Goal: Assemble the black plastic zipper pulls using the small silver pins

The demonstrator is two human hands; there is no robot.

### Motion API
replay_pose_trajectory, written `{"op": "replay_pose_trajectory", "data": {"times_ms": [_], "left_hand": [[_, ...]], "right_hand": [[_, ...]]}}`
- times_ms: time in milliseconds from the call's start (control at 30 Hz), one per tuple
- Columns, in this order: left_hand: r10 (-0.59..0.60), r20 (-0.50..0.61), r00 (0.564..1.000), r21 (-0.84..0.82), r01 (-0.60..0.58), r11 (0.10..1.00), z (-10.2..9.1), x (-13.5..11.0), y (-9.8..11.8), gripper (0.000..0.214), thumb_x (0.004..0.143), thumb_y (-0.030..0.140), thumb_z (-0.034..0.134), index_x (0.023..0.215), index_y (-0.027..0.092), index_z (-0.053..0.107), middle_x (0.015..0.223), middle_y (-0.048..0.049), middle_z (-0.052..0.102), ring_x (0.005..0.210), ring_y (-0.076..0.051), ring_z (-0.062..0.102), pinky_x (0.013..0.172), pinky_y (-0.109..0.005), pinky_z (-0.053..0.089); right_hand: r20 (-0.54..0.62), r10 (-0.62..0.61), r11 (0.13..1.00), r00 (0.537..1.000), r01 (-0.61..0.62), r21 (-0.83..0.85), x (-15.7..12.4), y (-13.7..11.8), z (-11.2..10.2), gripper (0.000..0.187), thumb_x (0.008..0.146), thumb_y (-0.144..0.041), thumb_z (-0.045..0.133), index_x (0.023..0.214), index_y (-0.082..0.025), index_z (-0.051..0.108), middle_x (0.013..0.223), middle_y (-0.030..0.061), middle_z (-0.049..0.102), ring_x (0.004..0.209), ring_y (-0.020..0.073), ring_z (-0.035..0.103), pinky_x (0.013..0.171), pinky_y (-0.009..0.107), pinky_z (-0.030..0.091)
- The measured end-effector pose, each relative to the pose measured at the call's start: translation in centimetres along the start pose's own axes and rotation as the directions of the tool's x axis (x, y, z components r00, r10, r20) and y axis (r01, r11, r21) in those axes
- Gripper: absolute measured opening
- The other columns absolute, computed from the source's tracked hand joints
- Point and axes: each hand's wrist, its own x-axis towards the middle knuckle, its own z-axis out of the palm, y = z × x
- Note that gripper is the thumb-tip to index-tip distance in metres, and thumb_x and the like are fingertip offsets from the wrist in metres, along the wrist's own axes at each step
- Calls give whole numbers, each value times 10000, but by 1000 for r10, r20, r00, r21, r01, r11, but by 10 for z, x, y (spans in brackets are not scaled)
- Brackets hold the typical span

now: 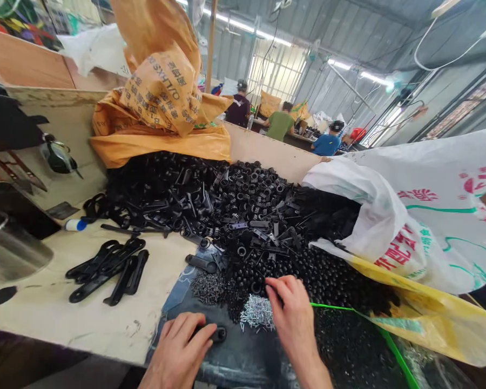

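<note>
My left hand rests at the near edge of the bench, fingers curled over a black plastic part that lies on a dark cloth. My right hand reaches forward, fingertips bent down into the edge of a big heap of black plastic parts, just right of a small pile of silver screws. Whether the right fingers hold anything is hidden. A pile of darker small screws lies beyond my left hand.
Assembled black handles lie in a stack on the bench at the left. An orange sack stands behind the heap, a white sack spills beads at right. A green strap runs right. Three people sit far back.
</note>
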Motion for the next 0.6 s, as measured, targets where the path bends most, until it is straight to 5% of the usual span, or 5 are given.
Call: {"op": "replay_pose_trajectory", "data": {"times_ms": [133, 367, 467, 600], "left_hand": [[90, -13, 996, 26, -89, 996, 0, 16, 7, 315, 994, 97, 479, 1108, 284, 705, 1046, -31, 703, 1027, -229, 588, 915, -389, 369], [55, 83, 995, -83, -48, 995, -8, 26, 22, 371, 954, 16, 457, 1154, 244, 670, 1099, -60, 660, 1080, -245, 544, 946, -434, 362], [42, 62, 997, -98, -36, 995, -16, 26, 29, 357, 980, 14, 458, 1213, 227, 625, 1119, -62, 658, 1077, -232, 540, 940, -415, 375], [73, 5, 997, -144, -71, 987, -21, 26, 35, 272, 991, 47, 531, 1178, 223, 620, 1026, -33, 682, 986, -210, 560, 873, -376, 391]], "right_hand": [[42, 52, 989, 998, -46, -137, 5, 32, 0, 177, 986, -203, 549, 1054, -212, 712, 970, 80, 633, 875, 259, 570, 768, 386, 443], [103, 58, 982, 993, -38, -186, 11, 33, -10, 138, 968, -238, 583, 969, -227, 720, 949, 69, 657, 881, 267, 607, 758, 397, 474], [134, 99, 991, 986, -110, 76, -1, 19, -18, 151, 1001, -337, 591, 1055, -239, 692, 1020, 47, 707, 881, 217, 674, 785, 341, 547], [233, 7, 862, 972, -124, 491, -33, -16, -12, 136, 1009, -324, 611, 1114, -266, 675, 990, -2, 752, 833, 142, 737, 772, 205, 589]]}}
